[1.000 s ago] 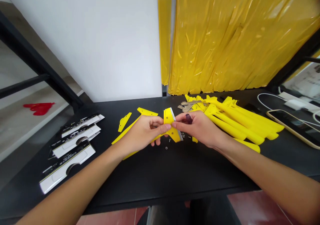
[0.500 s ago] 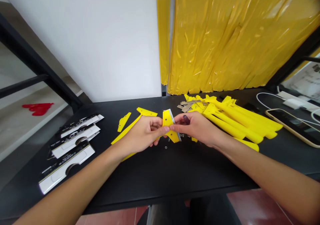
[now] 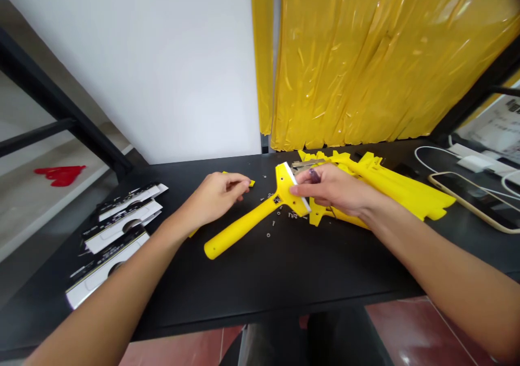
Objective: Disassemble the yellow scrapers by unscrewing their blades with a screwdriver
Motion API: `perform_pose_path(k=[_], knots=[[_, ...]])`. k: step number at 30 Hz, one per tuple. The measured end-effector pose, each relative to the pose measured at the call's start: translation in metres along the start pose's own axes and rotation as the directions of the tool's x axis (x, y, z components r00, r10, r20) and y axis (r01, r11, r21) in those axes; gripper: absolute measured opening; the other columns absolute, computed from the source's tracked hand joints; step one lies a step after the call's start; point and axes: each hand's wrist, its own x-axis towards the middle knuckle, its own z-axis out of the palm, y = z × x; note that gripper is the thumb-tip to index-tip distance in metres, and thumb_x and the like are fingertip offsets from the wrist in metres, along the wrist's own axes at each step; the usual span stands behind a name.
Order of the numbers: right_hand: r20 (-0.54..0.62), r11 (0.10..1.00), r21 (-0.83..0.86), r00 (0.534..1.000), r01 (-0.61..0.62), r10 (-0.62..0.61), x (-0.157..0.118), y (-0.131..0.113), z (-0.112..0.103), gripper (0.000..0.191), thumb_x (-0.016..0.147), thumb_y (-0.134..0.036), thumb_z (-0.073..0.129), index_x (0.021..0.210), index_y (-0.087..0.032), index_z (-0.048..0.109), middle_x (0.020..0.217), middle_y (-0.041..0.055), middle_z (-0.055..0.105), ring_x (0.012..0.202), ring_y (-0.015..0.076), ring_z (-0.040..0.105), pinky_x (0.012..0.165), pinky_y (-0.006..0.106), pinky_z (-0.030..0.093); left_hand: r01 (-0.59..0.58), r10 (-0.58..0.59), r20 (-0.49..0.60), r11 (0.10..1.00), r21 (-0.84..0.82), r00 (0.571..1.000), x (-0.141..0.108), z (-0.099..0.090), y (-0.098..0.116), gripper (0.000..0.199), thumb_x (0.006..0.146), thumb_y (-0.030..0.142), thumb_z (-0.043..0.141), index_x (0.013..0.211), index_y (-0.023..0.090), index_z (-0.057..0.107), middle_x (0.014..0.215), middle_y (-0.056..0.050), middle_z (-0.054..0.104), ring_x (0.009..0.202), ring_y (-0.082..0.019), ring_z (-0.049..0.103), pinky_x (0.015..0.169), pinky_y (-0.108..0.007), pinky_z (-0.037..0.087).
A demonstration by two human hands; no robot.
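A yellow scraper (image 3: 244, 225) with a long round handle and a wide head is in my right hand (image 3: 331, 188), which pinches the head by its blade edge. The handle points down and left, toward the near side of the table. My left hand (image 3: 219, 195) is off the scraper, to the left of its head, with thumb and forefinger close together; whether something small is between them cannot be made out. Beyond the left fingertips, a bit of a yellow part (image 3: 252, 183) shows. Small metal screws and nuts (image 3: 268, 235) are scattered on the black table beneath the scraper.
Yellow scraper parts (image 3: 400, 187) are piled at the right, with grey metal blades behind them. A phone (image 3: 471, 201) and white cables lie farther right. Black-and-white cards (image 3: 130, 226) lie on the left of the black table (image 3: 317, 279). Yellow plastic sheeting (image 3: 357, 68) hangs behind.
My left hand has let go of the yellow head and moved left and up. My right hand has turned the piece, so the scraper's long handle now shows in full.
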Motion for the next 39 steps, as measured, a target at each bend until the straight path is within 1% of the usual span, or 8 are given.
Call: perform_pose_path(k=[3,6,16,21,24,27,33,39], knots=[[0.047,0.998,-0.024,0.998,-0.049,0.05,-0.002,-0.006,-0.014,0.039,0.062,-0.04,0.089,0.068,-0.018,0.058,0.058,-0.0082,0.041,0.045,0.0031,0.023,0.042,0.027,0.009,-0.15,0.133,0.085,0.959,0.241,0.987,0.003,0.002,-0.012,0.024,0.091,0.033,0.061,0.103,0.023,0.079,0.092,-0.005,0.077,0.074,-0.019,0.066,0.066,-0.028,0.049],[0.046,0.991,-0.085,0.993,-0.103,0.107,-0.004,-0.009,-0.019,0.038,0.061,-0.039,0.09,0.07,-0.017,0.061,0.057,-0.008,0.043,0.045,0.0032,0.024,0.042,0.027,0.009,-0.255,0.2,0.22,0.931,0.261,0.955,0.002,0.008,-0.009,0.022,0.092,0.03,0.06,0.1,0.022,0.079,0.087,-0.005,0.074,0.07,-0.017,0.063,0.063,-0.027,0.045],[0.099,0.991,-0.077,0.988,-0.109,0.116,0.002,0.003,-0.012,0.035,0.063,-0.037,0.09,0.072,-0.017,0.063,0.062,-0.0069,0.045,0.048,0.0034,0.027,0.041,0.024,0.014,-0.392,0.312,0.263,0.848,0.356,0.913,0.0,0.021,-0.014,0.024,0.096,0.022,0.054,0.102,0.022,0.077,0.091,-0.006,0.069,0.078,-0.018,0.064,0.07,-0.029,0.046],[0.096,0.989,-0.027,0.984,-0.145,0.147,0.004,0.007,-0.003,0.036,0.061,-0.037,0.09,0.073,-0.017,0.063,0.063,-0.0072,0.044,0.048,0.0033,0.025,0.041,0.025,0.012,-0.319,0.277,0.163,0.876,0.361,0.947,0.0,0.023,-0.008,0.016,0.09,0.022,0.06,0.086,0.02,0.075,0.079,-0.004,0.069,0.069,-0.017,0.061,0.065,-0.028,0.045],[0.069,0.99,-0.022,0.988,-0.136,0.138,0.003,0.006,0.004,0.037,0.061,-0.038,0.09,0.071,-0.016,0.062,0.063,-0.0069,0.044,0.048,0.0032,0.025,0.041,0.025,0.012,-0.156,0.157,-0.015,0.985,0.079,0.987,-0.002,0.021,0.003,0.017,0.09,0.031,0.064,0.087,0.019,0.075,0.081,-0.004,0.072,0.067,-0.016,0.062,0.062,-0.027,0.048],[0.069,0.992,-0.015,0.989,-0.127,0.127,0.002,0.005,0.012,0.036,0.062,-0.039,0.089,0.072,-0.015,0.064,0.063,-0.0066,0.046,0.048,0.003,0.026,0.041,0.023,0.013,-0.105,0.089,-0.108,0.983,-0.152,0.99,-0.008,0.018,0.019,0.02,0.089,0.035,0.069,0.092,0.017,0.075,0.086,-0.004,0.074,0.066,-0.015,0.063,0.063,-0.027,0.051],[0.063,0.992,0.031,0.991,-0.121,0.119,0.003,0.012,0.027,0.032,0.066,-0.038,0.086,0.076,-0.015,0.064,0.062,-0.0069,0.047,0.048,0.0031,0.027,0.039,0.021,0.015,-0.333,0.333,0.018,0.934,0.128,0.943,-0.025,0.023,0.041,0.013,0.093,0.024,0.065,0.091,0.021,0.077,0.079,-0.001,0.069,0.069,-0.013,0.06,0.063,-0.026,0.046],[-0.039,0.978,0.162,0.99,-0.13,0.138,0.005,0.018,0.035,0.032,0.066,-0.035,0.086,0.071,-0.018,0.06,0.055,-0.0092,0.04,0.044,0.0037,0.024,0.037,0.022,0.013,-0.467,0.462,0.085,0.842,0.269,0.883,-0.028,0.031,0.038,0.016,0.096,0.02,0.059,0.095,0.018,0.075,0.086,-0.004,0.066,0.079,-0.016,0.059,0.073,-0.03,0.045]])
